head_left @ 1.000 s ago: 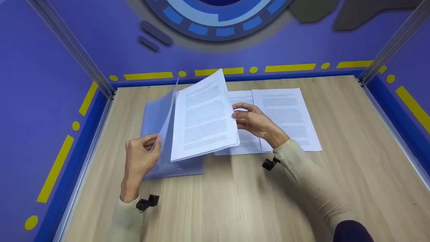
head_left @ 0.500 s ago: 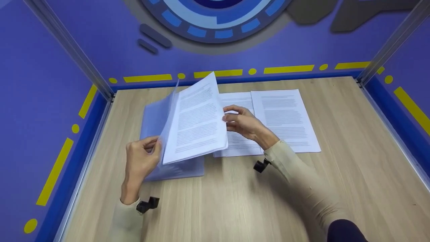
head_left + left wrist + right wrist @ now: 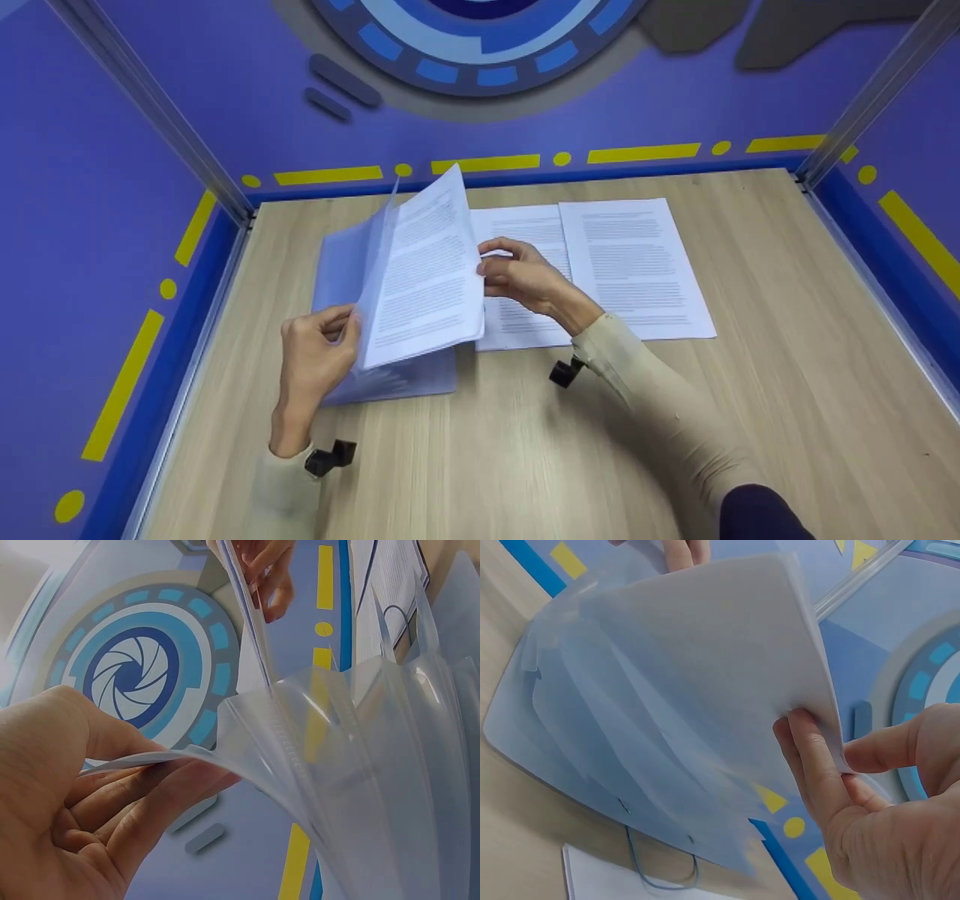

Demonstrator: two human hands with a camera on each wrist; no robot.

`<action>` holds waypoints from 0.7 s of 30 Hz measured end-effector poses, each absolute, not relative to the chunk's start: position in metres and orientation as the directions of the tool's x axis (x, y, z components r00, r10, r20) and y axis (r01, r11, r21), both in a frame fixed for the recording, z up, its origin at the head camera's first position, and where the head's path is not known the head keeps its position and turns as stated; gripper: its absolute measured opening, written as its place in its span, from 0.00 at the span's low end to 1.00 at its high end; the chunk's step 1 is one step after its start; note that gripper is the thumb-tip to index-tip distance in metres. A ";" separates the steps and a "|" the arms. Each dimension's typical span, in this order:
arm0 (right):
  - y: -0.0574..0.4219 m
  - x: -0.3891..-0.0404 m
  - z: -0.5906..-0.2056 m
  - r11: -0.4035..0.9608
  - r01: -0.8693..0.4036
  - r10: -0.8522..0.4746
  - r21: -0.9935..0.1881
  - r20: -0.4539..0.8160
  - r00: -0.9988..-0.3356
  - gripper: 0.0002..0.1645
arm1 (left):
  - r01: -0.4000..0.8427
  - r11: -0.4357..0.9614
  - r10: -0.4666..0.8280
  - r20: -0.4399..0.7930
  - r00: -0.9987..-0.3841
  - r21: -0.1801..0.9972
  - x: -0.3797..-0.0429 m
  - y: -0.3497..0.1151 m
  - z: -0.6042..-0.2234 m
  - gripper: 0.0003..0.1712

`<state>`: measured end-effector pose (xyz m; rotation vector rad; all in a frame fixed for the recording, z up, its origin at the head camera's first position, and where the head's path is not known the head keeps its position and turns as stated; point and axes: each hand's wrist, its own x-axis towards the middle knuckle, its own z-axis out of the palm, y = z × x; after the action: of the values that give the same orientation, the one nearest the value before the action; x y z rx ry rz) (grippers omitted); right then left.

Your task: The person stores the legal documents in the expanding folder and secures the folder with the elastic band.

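Observation:
A translucent expanding file folder (image 3: 339,262) stands on the left part of the table, its pleated pockets (image 3: 386,742) fanned in the left wrist view. My left hand (image 3: 315,356) pinches the upper edge of its front plastic panel between thumb and fingers. Between thumb and fingertips, my right hand (image 3: 529,279) grips the right edge of a stack of printed sheets (image 3: 424,281). The stack leans to the left, and its left side is behind or inside the clear plastic. In the right wrist view the blank back of the stack (image 3: 712,630) faces the camera, above the pleats.
Two more printed paper stacks lie side by side right of the folder, the left pile (image 3: 517,322) partly behind my right hand, the right pile (image 3: 637,270) in view. A thin elastic cord (image 3: 636,864) loops from the folder. Blue panels (image 3: 480,120) wall the wooden table (image 3: 525,450).
My right hand has moved left with the printed sheets, bringing them farther into the folder's opening. The left hand keeps its pinch on the plastic and has hardly moved.

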<state>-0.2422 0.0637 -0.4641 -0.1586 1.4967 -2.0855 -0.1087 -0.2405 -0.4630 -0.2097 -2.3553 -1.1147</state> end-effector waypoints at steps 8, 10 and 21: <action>0.050 -0.239 -0.467 -0.180 0.362 -0.514 -0.915 -0.226 -0.828 0.16 | 0.367 0.657 -0.063 0.534 -0.843 0.658 -0.109 -0.241 -0.465 0.09; 0.047 -0.239 -0.467 -0.173 0.356 -0.516 -0.918 -0.223 -0.827 0.16 | 0.367 0.660 -0.064 0.536 -0.842 0.656 -0.109 -0.241 -0.465 0.09; 0.030 -0.237 -0.467 -0.127 0.315 -0.510 -0.941 -0.210 -0.834 0.18 | 0.349 0.679 -0.058 0.521 -0.852 0.646 -0.108 -0.240 -0.464 0.09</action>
<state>-0.2371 0.0297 -0.4673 -0.2183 1.6119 -2.0047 -0.1077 -0.2401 -0.4645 -0.2246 -2.3807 -1.0618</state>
